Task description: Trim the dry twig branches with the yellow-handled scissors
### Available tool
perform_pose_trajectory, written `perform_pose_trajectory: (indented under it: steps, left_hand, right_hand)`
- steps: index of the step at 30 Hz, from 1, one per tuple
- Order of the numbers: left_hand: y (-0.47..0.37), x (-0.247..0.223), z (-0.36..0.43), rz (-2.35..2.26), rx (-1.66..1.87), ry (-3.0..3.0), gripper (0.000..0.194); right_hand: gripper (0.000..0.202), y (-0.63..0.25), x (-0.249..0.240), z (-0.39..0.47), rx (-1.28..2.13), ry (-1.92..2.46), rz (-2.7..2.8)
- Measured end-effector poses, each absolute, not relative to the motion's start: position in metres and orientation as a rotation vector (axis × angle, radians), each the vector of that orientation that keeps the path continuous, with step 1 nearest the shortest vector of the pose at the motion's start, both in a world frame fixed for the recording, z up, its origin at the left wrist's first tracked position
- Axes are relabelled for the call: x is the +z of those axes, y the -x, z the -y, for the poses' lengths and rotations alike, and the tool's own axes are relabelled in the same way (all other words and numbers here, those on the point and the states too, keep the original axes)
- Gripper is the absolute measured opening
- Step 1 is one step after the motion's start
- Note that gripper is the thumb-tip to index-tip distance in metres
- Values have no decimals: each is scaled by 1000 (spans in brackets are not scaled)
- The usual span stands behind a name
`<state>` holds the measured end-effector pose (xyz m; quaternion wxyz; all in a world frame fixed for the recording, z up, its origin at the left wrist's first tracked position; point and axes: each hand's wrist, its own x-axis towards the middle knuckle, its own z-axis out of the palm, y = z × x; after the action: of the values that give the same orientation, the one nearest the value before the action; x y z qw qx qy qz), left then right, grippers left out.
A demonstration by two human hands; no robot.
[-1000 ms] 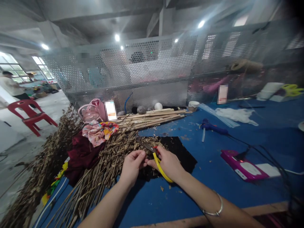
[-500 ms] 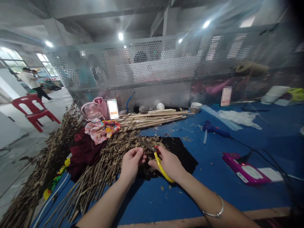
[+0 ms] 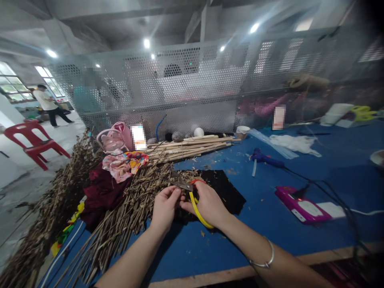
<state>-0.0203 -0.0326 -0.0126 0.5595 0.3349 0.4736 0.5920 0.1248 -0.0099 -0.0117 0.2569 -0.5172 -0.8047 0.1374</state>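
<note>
My right hand (image 3: 207,204) is closed round a pair of scissors (image 3: 196,210) with yellow and red handles. Their dark blades point up and left, above my left hand. Thumb and fingers of my left hand (image 3: 165,206) are pinched together close to the blades; what they hold is too small to make out. Just behind and to the left lies a heap of dried plant stalks (image 3: 132,212), with loose dry bits spread over a black cloth (image 3: 226,190) under my hands.
Pale sticks (image 3: 192,149) lie at the back of the blue table (image 3: 240,244). A blue glue gun (image 3: 265,158) and a magenta box (image 3: 301,204) with cables are to the right. Left are a pink bag (image 3: 112,140), patterned cloth (image 3: 124,164), a red chair (image 3: 37,142) and a walking person (image 3: 48,104).
The scissors have come closer to my left hand and lie flatter. My left hand keeps its pinch. In the background, the person has walked right, and the whole view has shifted a little.
</note>
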Motion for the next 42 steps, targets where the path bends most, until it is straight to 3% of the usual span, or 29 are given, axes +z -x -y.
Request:
perform_pose_trajectory:
  steps: [42]
  left_hand:
    - [21,-9,35,-1159,1418,-898,25]
  right_hand:
    - [44,-124,-12,14,418,1473,2181]
